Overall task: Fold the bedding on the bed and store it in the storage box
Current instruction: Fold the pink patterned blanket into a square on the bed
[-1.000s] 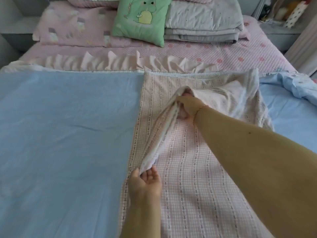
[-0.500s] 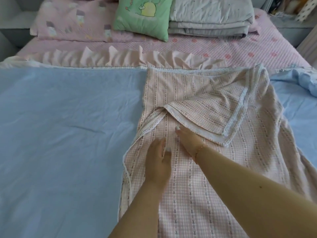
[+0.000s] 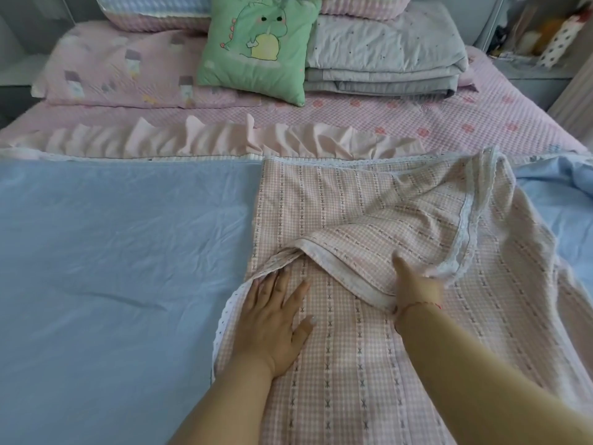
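Left hand [image 3: 272, 319] presses flat, fingers spread, on the pink checked sheet [image 3: 353, 364]; right hand [image 3: 417, 290], at three o'clock, lies open on its fold.

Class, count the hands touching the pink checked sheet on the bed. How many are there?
2. The left hand lies flat on the pink checked sheet near its lace edge; the right hand rests on the folded-over flap.

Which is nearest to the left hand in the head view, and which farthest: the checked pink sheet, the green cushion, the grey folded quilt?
From the left hand:
1. Checked pink sheet, directly under the palm.
2. Green cushion, straight ahead at the bed's head.
3. Grey folded quilt, ahead and further right.
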`<state>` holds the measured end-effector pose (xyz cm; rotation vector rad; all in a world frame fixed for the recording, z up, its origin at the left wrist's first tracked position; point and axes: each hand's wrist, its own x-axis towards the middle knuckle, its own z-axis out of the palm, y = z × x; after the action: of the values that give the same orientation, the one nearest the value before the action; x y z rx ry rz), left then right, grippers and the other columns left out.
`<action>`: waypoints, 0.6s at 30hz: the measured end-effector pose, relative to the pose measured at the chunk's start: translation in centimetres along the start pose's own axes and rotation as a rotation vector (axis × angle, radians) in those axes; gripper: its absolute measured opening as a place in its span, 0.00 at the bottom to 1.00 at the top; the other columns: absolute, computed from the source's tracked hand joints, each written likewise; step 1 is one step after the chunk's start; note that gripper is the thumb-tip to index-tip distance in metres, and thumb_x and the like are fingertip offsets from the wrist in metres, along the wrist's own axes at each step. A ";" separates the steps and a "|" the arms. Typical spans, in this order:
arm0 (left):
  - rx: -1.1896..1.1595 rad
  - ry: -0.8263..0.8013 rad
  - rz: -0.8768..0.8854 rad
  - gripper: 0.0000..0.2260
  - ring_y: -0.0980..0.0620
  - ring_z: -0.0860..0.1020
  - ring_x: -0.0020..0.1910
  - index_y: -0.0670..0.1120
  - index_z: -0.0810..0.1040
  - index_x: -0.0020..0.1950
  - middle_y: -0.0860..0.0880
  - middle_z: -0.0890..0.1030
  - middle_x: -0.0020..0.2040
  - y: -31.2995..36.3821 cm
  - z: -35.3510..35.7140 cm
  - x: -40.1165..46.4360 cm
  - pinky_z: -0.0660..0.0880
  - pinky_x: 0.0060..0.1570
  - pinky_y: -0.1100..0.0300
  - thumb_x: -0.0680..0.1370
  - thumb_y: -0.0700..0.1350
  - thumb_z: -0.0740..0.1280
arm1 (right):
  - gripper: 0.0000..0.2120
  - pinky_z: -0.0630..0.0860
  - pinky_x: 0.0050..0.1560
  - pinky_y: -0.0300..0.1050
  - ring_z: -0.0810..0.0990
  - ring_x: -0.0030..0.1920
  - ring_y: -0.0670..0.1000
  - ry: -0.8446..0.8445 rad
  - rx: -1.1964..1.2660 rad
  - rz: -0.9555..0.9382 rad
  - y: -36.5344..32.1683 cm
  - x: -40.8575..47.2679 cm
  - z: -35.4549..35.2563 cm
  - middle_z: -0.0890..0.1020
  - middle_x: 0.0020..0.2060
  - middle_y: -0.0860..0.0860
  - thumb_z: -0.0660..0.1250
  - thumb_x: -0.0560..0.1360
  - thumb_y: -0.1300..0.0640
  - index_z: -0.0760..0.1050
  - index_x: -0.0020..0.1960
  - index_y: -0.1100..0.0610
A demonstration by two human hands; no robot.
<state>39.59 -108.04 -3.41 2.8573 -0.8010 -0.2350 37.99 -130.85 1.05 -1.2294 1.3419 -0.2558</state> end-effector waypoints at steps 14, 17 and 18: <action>0.028 0.129 -0.032 0.28 0.46 0.59 0.76 0.58 0.58 0.77 0.46 0.61 0.77 -2.4 2.0 5.9 0.53 0.71 0.44 0.79 0.66 0.47 | 0.24 0.76 0.52 0.54 0.75 0.60 0.59 -0.651 0.020 -0.165 -7.2 3.7 15.6 0.72 0.65 0.58 0.65 0.76 0.64 0.63 0.68 0.50; -0.031 0.170 -0.065 0.27 0.46 0.58 0.77 0.58 0.59 0.77 0.47 0.58 0.78 -2.8 2.1 6.5 0.54 0.71 0.44 0.80 0.65 0.46 | 0.30 0.70 0.62 0.53 0.68 0.69 0.58 -0.836 -0.231 -0.351 -9.1 2.6 17.6 0.64 0.72 0.53 0.62 0.79 0.59 0.53 0.76 0.44; -0.045 0.189 -0.075 0.27 0.46 0.58 0.76 0.57 0.60 0.76 0.48 0.58 0.79 -2.9 2.1 6.8 0.55 0.71 0.44 0.80 0.65 0.46 | 0.31 0.71 0.60 0.47 0.70 0.67 0.54 -0.849 -0.304 -0.443 -9.1 2.4 18.0 0.64 0.72 0.51 0.61 0.79 0.59 0.52 0.76 0.43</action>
<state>46.35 -109.45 -6.73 2.8163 -0.6446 0.0089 57.94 -127.10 2.34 -1.6307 0.3723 0.1697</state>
